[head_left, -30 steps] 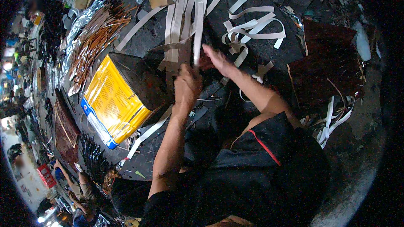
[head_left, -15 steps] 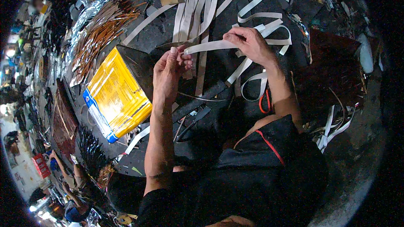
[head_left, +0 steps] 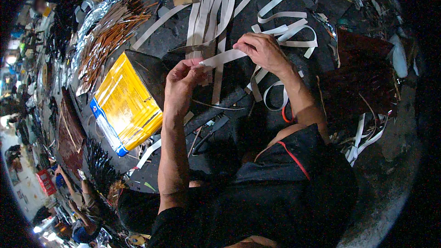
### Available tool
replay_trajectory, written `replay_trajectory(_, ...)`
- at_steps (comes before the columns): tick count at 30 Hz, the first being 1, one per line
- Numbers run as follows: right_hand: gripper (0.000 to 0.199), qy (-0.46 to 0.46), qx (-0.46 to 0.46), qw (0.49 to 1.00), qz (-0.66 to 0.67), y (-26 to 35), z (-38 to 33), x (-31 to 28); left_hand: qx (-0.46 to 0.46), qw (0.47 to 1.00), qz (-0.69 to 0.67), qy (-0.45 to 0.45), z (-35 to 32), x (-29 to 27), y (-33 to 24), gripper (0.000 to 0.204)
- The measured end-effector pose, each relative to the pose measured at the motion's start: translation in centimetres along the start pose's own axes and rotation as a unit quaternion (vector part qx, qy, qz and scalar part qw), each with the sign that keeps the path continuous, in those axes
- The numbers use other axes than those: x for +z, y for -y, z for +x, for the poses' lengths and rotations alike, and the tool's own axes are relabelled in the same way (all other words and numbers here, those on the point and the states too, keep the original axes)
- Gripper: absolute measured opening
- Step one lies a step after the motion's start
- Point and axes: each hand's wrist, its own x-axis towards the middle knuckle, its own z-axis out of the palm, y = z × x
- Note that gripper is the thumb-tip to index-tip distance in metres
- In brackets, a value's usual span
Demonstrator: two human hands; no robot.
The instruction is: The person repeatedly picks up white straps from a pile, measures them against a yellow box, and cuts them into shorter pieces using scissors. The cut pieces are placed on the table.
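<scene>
A pale flat strip (head_left: 224,58) is stretched between my two hands above the dark work surface. My left hand (head_left: 180,80) pinches its left end between thumb and fingers. Farther along, my right hand (head_left: 266,54) grips the strip with thumb and bent fingers, palm down. Just beyond lies a bundle of similar pale strips (head_left: 209,16), partly overlapping. More loose strips (head_left: 298,34), some curled, lie beyond and beside my right hand. An orange-red loop (head_left: 287,114), perhaps a scissors handle, shows partly behind my right forearm.
A yellow, white and blue tin (head_left: 131,108) lies left of my left forearm. Behind it are brown and silvery thin strips (head_left: 112,32). Dark brown sheets (head_left: 358,82) lie at right. A dark-handled tool (head_left: 211,133) lies near me. Another person's arms (head_left: 76,193) show at lower left.
My right hand has moved left and slightly down along the strip, closer to my left hand. The left hand has shifted slightly, its fingers now closed tighter on the end.
</scene>
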Motion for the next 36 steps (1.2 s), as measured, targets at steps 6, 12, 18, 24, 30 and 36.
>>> replay_trajectory(6, 0.030, -0.010, 0.098, 0.992, 0.083, 5.8, -0.9, 2.1, 0.111, 0.993, 0.019, -0.025, -0.2, 3.1, 1.5, 0.020)
replay_trajectory(12, 0.024, 0.009, 0.119, 0.974, 0.193, 4.6, -2.3, 2.8, 0.151, 0.983, 0.100, -0.035, -0.8, 4.4, 1.7, 0.020)
replay_trajectory(18, 0.012, -0.018, 0.011, 0.998, 0.055, 5.5, -2.4, 2.1, 0.171, 0.972, 0.154, -0.038, -0.4, 4.9, 2.3, 0.021)
replay_trajectory(24, 0.014, -0.024, 0.128, 0.990, 0.052, 4.9, -0.8, 2.0, 0.126, 0.990, 0.051, -0.046, -1.4, 2.6, -1.4, 0.027)
replay_trajectory(30, 0.021, -0.114, 0.285, 0.948, -0.085, -7.9, -3.6, -0.2, 0.215, 0.911, -0.347, -0.066, -3.8, -10.1, -8.1, 0.032)
replay_trajectory(36, 0.025, -0.074, 0.375, 0.848, -0.368, -20.6, -11.2, -4.2, 0.331, 0.815, -0.400, -0.257, -11.1, -36.1, -13.3, 0.022)
